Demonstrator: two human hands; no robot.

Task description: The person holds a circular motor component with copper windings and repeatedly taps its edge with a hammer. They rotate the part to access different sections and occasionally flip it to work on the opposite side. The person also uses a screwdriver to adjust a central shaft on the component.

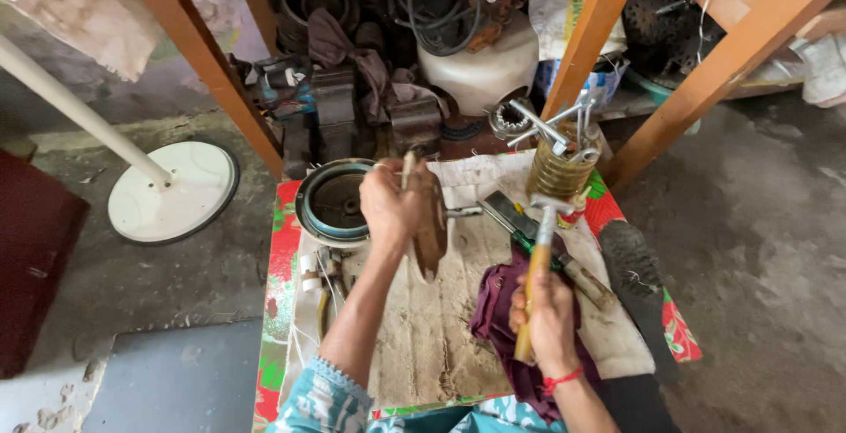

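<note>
Wooden-handled hammer [538, 266] in right hand [551, 318] — upright, head up.

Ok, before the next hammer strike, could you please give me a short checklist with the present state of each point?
1. Right hand grips the hammer on its wooden handle: ok.
2. Left hand holds the brown metal part upright on the cloth-covered table: ok.
3. Left-hand fingers are out of the strike path: cannot tell.
4. Hammer head is firmly seated on the handle: cannot tell.
5. Space around the part is free: not ok, the round housing lies close beside it.
</note>
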